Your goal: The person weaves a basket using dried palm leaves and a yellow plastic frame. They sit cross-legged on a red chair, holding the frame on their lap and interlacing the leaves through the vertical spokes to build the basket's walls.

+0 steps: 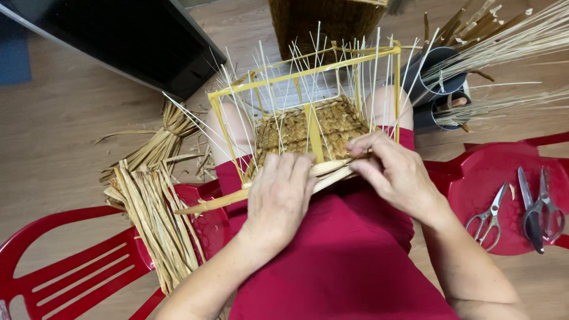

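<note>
In the head view a half-woven basket [308,127] with a yellow wire frame and thin upright spokes rests on the person's lap, its woven straw bottom facing up, while the left hand [278,195] presses closed fingers on a flat straw strand [261,192] at the near rim and the right hand [394,169] pinches the same strand beside it. Two dark tubes [435,89] behind hold thin reeds and sticks, and a finished woven basket [326,21] stands beyond. A red plastic chair [65,266] on the left carries a straw bundle [151,216], a red stool [504,172] on the right bears two pairs of scissors [536,210], all on a wooden floor [59,118].
</note>
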